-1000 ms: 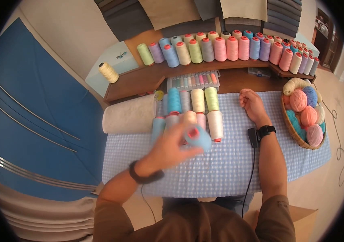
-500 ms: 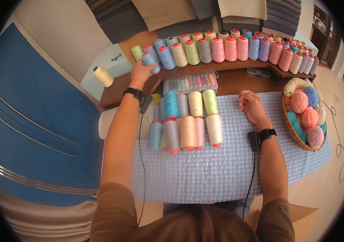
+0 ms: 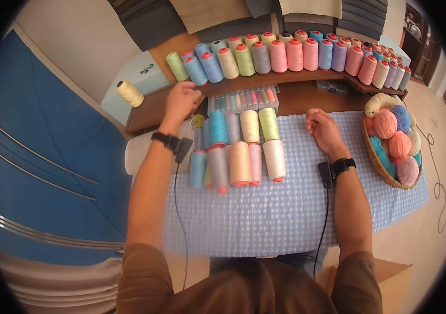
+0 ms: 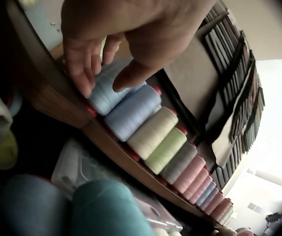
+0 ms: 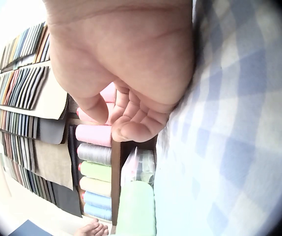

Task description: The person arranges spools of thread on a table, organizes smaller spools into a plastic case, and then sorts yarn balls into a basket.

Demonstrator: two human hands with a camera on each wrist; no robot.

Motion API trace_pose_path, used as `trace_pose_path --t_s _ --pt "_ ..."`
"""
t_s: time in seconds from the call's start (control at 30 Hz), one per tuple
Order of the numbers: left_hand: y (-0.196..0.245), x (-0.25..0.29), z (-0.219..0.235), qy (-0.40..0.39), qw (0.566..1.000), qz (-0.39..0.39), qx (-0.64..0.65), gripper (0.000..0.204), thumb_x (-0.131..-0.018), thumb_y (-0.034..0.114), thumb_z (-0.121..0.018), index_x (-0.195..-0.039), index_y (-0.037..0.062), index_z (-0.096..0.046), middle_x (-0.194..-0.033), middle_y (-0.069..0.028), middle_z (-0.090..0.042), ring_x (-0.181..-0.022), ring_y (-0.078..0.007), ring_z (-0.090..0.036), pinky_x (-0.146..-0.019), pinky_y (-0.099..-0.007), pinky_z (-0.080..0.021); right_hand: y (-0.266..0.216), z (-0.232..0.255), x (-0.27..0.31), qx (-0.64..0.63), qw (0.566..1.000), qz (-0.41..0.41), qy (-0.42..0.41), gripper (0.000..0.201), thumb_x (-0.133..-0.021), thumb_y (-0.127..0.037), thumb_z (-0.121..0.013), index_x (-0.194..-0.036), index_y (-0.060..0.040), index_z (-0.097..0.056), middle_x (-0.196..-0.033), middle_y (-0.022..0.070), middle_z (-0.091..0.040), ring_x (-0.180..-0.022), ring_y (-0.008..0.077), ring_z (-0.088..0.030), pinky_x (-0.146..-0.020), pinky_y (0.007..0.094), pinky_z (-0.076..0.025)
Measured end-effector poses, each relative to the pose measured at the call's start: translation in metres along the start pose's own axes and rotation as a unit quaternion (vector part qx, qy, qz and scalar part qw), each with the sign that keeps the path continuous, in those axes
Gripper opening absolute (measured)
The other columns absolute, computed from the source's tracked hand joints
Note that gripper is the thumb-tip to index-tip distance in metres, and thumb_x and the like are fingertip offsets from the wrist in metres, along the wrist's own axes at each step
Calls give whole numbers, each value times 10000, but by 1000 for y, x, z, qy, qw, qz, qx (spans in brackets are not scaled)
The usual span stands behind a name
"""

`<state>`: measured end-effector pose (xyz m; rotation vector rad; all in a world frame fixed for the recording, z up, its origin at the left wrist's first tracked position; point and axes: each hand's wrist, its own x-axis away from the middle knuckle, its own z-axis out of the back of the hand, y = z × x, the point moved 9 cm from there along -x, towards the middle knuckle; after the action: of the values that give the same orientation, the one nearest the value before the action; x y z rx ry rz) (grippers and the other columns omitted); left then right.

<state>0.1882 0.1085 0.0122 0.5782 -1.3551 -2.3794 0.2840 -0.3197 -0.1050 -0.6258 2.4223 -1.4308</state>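
Note:
My left hand (image 3: 182,103) is just in front of the wooden shelf with its fingers loosely bent and nothing in its grasp. Right beyond its fingertips, a light blue thread cone (image 3: 196,70) stands upright at the left of the shelf row. In the left wrist view the thumb and fingers (image 4: 84,73) are spread apart near that cone (image 4: 106,96). My right hand (image 3: 325,131) rests on the checked cloth, fingers loosely curled and holding nothing. Between the hands, more cones are grouped on the cloth, among them a teal one (image 3: 218,127), a grey one (image 3: 218,165) and a white one (image 3: 274,159).
Many thread cones line the curved shelf (image 3: 286,79). A clear box (image 3: 241,99) of small spools sits below it. At the left are a lone cream cone (image 3: 130,93) and a pale fabric roll (image 3: 144,152). A yarn basket (image 3: 377,157) stands at the right. Cables trail from both wrists.
My left hand carried the light blue cone from over the table up to the shelf's left end, let it go there and drew back slightly. The right hand stayed in place.

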Motion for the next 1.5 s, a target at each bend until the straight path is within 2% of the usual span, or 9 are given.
trace_pose_path --t_s 0.13,0.2,0.3,0.5,0.7,0.8,0.87,1.03,1.5 --pt "57 103 -32 -147 980 -123 -45 219 -911 107 -713 -1113 22 -713 -1036 -18 -670 -856 -87 -637 -700 -251 -521 2 2 -2 -5 1000 2 -6 61 -985 -92 -573 -1014 -64 -618 -850 16 -624 -738 121 -576 -680 268 -454" --pt "109 162 -49 -189 928 -283 -154 250 -887 112 -730 -1120 24 -709 -974 -51 -698 -813 -153 -664 -724 -298 -543 3 4 -2 -6 1000 2 -1 65 -986 -94 -573 -1017 -62 -621 -851 18 -625 -738 123 -576 -683 268 -456" --pt "119 202 -70 -162 878 -374 -252 314 -867 217 -745 -1127 47 -705 -920 -120 -730 -787 -278 -704 -726 -388 -569 5 4 -1 -4 1000 -1 7 77 -997 -112 -576 -1023 -60 -626 -851 19 -626 -737 125 -575 -688 268 -459" --pt "99 209 -105 -191 871 -108 -440 688 -773 491 -789 -1266 49 -603 -902 -178 -750 -837 -401 -732 -741 -500 -575 7 8 -4 -5 1000 1 -1 97 -1015 -147 -583 -1028 -63 -630 -848 18 -627 -741 125 -574 -693 268 -462" --pt "95 197 -87 -180 950 -27 -254 700 -809 393 -824 -1313 -20 -568 -948 -185 -743 -876 -322 -742 -778 -426 -594 6 7 -3 -6 1000 -3 3 90 -1014 -143 -584 -1028 -66 -627 -847 17 -627 -743 123 -574 -690 268 -458" --pt "57 143 -40 -73 990 -110 -43 672 -776 402 -832 -1260 -16 -627 -1079 -194 -730 -922 -279 -732 -808 -417 -582 5 6 -1 -4 1000 -5 10 90 -1018 -148 -587 -1025 -67 -626 -847 17 -627 -742 125 -572 -686 270 -455" --pt "70 119 0 -21 993 -82 80 629 -768 343 -855 -1243 -13 -647 -1124 -172 -736 -977 -258 -728 -868 -389 -570 5 6 -2 -3 1000 -8 18 92 -1021 -154 -590 -1022 -68 -625 -846 17 -627 -740 127 -570 -682 272 -452" --pt "-8 18 74 157 985 -49 -59 579 -786 247 -844 -1255 -28 -643 -1167 -155 -736 -1053 -238 -718 -918 -358 -558 6 5 -3 5 1000 -5 14 100 -1025 -161 -593 -1017 -67 -623 -837 18 -625 -738 127 -569 -675 274 -446" --pt "-48 -78 51 174 984 -11 -27 509 -805 144 -780 -1276 17 -635 -1046 -106 -712 -968 -245 -692 -881 -368 -540 5 4 -4 7 1000 -6 10 105 -1033 -152 -571 -1017 -65 -627 -845 28 -637 -724 128 -580 -662 273 -456"
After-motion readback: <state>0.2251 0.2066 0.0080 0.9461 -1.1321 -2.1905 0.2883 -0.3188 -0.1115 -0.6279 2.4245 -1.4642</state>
